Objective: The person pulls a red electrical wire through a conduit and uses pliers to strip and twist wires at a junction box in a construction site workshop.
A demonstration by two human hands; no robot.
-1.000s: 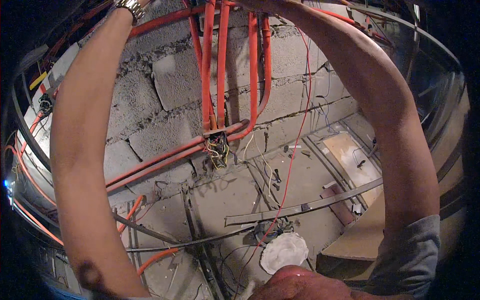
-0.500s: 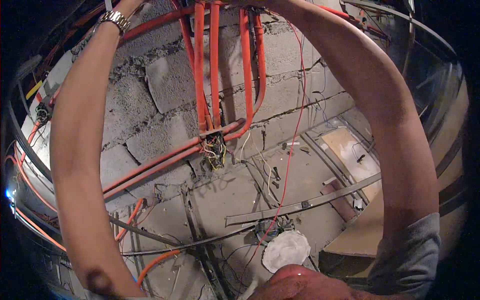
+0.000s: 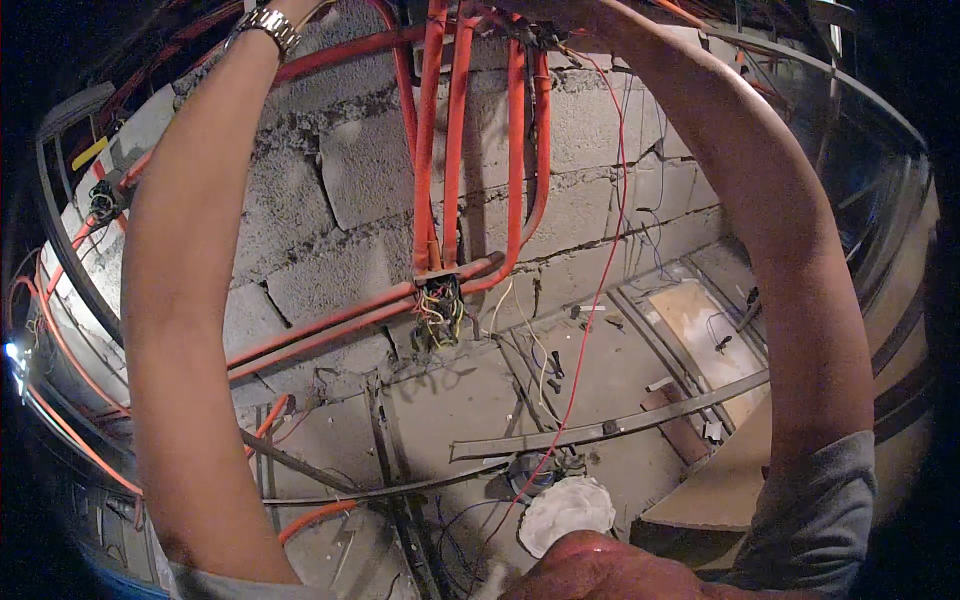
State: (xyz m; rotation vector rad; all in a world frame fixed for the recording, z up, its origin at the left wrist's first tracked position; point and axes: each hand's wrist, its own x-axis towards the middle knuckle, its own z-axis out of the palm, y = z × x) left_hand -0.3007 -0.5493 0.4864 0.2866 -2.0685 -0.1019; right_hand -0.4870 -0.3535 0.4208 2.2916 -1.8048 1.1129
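Orange conduits (image 3: pixel 454 150) climb the wall from directly above the junction box (image 3: pixel 438 305), the landmark here, and their upper ends run near the right hand (image 3: pixel 560 8). A dark wire cluster (image 3: pixel 545 38) sits above and to the right of the junction box, just beneath that hand. Both arms are raised high and bowed outward, framing the junction box between them. The left forearm (image 3: pixel 190 320) rises steeply to its left, its wrist banded by a metal wristwatch (image 3: pixel 268 30); the left hand (image 3: pixel 296 8) is cut off at the upper edge, above and to the left of the box. The right arm (image 3: pixel 800 270) goes up on the far right of the box, then bends inward across the top. The wrists are well apart; I cannot tell whether either hand is closed on anything, as the fingers are hidden or out of view.

A thin red wire (image 3: pixel 612 250) drops from near the cluster, passing right of the junction box. Around the box spreads a concrete-block wall (image 3: pixel 365 180). Below and to its right, over the floor (image 3: pixel 450 400), are a long metal strip (image 3: pixel 640 422) and a round white mass (image 3: pixel 566 515); farther right lies a cardboard piece (image 3: pixel 715 490).
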